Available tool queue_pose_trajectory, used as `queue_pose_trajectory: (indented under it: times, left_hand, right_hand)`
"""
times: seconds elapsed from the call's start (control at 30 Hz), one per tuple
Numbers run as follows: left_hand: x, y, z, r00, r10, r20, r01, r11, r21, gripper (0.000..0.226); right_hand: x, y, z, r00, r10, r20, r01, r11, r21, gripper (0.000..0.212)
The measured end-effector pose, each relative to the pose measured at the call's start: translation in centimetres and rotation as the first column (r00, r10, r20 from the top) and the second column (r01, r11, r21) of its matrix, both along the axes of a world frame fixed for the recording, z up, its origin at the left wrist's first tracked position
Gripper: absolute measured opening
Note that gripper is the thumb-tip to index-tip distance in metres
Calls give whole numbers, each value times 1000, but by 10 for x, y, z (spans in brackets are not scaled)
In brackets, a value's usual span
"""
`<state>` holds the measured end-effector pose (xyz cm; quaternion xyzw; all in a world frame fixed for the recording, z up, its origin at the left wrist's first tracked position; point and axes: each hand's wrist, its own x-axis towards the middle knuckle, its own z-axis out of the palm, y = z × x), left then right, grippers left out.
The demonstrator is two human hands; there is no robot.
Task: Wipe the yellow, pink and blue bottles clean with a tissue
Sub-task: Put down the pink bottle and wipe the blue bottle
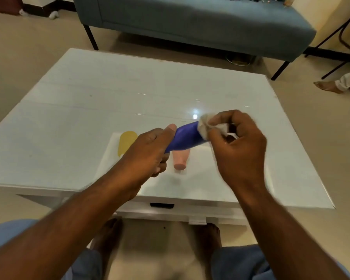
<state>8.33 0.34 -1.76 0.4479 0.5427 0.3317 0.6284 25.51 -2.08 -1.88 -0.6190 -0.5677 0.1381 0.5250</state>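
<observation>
My left hand [150, 150] grips the lower end of the blue bottle [185, 137] and holds it tilted above the white table [89, 110]. My right hand [238, 142] pinches a crumpled white tissue [205, 126] against the bottle's upper end. The yellow bottle [126, 141] lies flat on a white sheet [192, 178], partly hidden behind my left hand. The pink bottle [181, 160] lies on the same sheet, just below the blue one.
A grey-blue sofa [190, 19] stands beyond the table's far edge. Another person's foot [327, 85] rests on the floor at the right. The table's drawer handle [162, 205] faces me, and my knees and bare feet are below it.
</observation>
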Motion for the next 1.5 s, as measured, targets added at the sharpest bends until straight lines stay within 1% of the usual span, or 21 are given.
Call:
queue_pose_trajectory:
  times: [0.07,0.1,0.23,0.27,0.4,0.5,0.57,0.67,0.7,0.77,0.83,0.9,0.93,1.03,1.17,1.3,1.37,1.4,1.43,1.47,1.5]
  left_hand:
    - [2,-2,-3,1000,6,1,-6,999,35,34]
    - [3,-4,-5,1000,-14,-20,16,996,85,33]
    - [6,-6,-11,990,-24,-139,67,948,311,30]
    - [5,-4,-12,986,-7,-166,66,933,353,29]
    - [-4,-2,-13,938,2,-346,181,850,495,32]
    - [-4,-5,-17,913,2,-408,238,808,539,34]
    - [-5,-3,-18,912,9,-411,238,804,545,32]
    - [-12,7,-14,931,66,-358,155,818,554,27]
    - [-15,11,-11,944,84,-320,113,826,552,25]
    - [-21,18,-5,966,108,-235,29,857,514,25]
    - [-26,23,-2,977,138,-160,-49,885,463,27]
    - [-30,24,-3,982,148,-113,-89,905,415,30]
    - [-30,24,-4,986,132,-100,-84,919,386,31]
    - [-26,24,-7,999,18,-50,-6,971,238,34]
    - [-14,24,-10,986,-6,168,-4,999,55,32]
    - [-4,21,-18,977,-37,209,33,999,24,43]
    - [-2,21,-19,973,-60,222,57,998,16,45]
    - [-2,21,-18,975,-73,209,70,997,23,45]
    - [-3,21,-17,989,-88,118,81,995,64,47]
    - [-7,23,-16,991,-94,-92,108,982,154,51]
    - [-13,26,-17,920,-57,-388,176,944,279,56]
  right_hand:
    - [14,4,2,996,-87,1,87,995,-48,11]
    - [12,1,1,997,-76,16,77,996,-50,12]
    - [-24,-18,-7,972,204,114,-205,979,0,21]
    - [-26,-18,-7,966,222,136,-224,975,1,20]
    - [4,1,1,999,-34,29,34,999,-9,12]
    - [29,7,7,984,-175,-32,175,984,-17,10]
    - [28,4,6,992,-124,4,124,992,-12,10]
    - [11,-4,-1,987,101,124,-93,993,-66,14]
    - [8,-3,-2,983,111,147,-100,992,-79,14]
    - [14,3,-1,997,-10,77,17,995,-98,11]
    - [27,9,4,971,-170,-168,145,978,-151,10]
    - [35,10,9,890,-232,-392,154,963,-219,13]
    - [36,9,10,880,-221,-421,121,960,-252,15]
    - [31,4,4,932,-95,-349,-51,921,-386,20]
    - [22,0,2,907,143,-396,-376,698,-610,13]
    - [16,-5,0,857,266,-442,-508,581,-636,45]
    - [18,-5,4,817,265,-512,-562,562,-607,50]
    - [21,-4,5,806,241,-540,-568,572,-592,45]
    - [24,-3,6,814,209,-541,-543,605,-583,35]
    - [29,1,3,855,166,-492,-469,654,-594,26]
    - [35,7,-2,912,115,-393,-355,699,-620,22]
